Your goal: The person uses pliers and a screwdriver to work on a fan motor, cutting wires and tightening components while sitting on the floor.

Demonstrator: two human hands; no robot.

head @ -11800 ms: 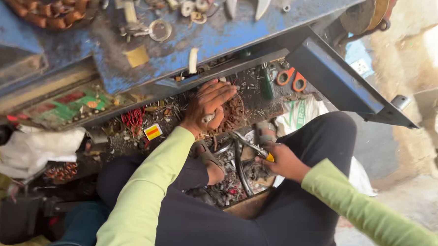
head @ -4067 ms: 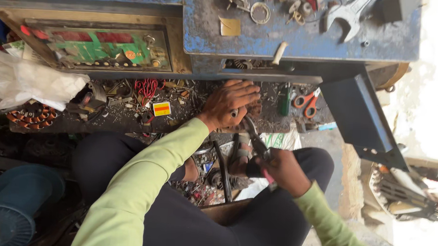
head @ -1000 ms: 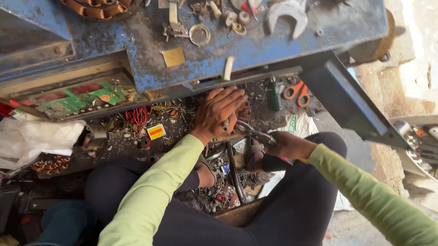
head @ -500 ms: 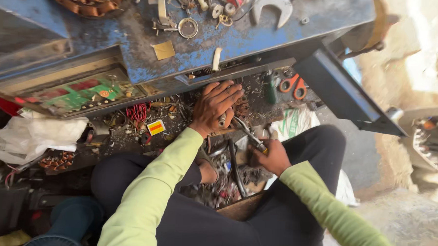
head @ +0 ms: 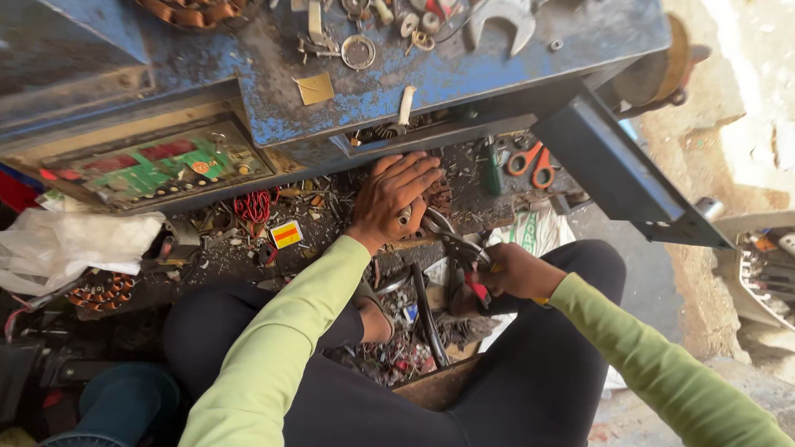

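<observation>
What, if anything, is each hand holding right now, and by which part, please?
The right hand holds pliers by the red handles. The left hand presses on a small part; whether it grips it cannot be told.

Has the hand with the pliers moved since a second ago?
Cannot tell for sure: the right hand grips the pliers just right of the left hand, as before; the camera itself shifted.

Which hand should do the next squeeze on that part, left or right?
Right, probably. The right hand grips the pliers by the handles, with the tips at the part. The left hand lies flat on the part on the cluttered shelf, steadying it.
</observation>
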